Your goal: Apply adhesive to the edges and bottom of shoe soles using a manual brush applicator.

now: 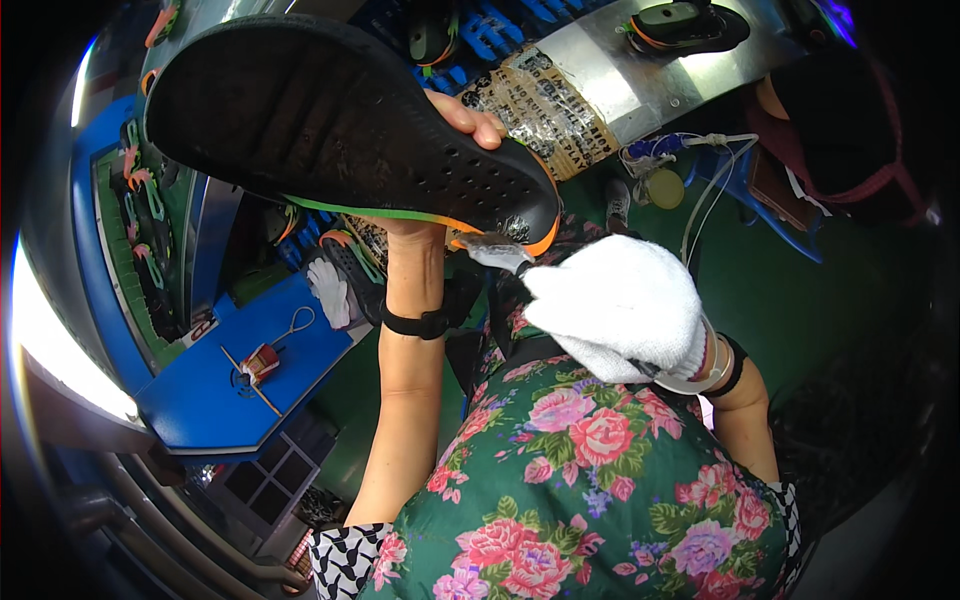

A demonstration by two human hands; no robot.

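A large black shoe insole (330,120) with a green-to-orange edge and small holes at one end is held up in front of me. My bare left hand (462,120) grips it from underneath, fingertips curling over its far edge; the palm is mostly hidden. Shiny wet-looking patches show near its perforated end. My right hand (615,300), in a white knit glove, is closed on a small brush-like tool (498,252) with a pale, flat head and an orange tip. That head is right beside the insole's orange edge; whether they touch I cannot tell.
On the left, a blue table (200,400) bears a white glove (330,292) and a reddish roll on a stick. Shoe parts sit on a green conveyor (150,240). Ahead is a metal surface (690,75) with a shoe (690,28) and a taped cardboard (550,110). Cables hang at right.
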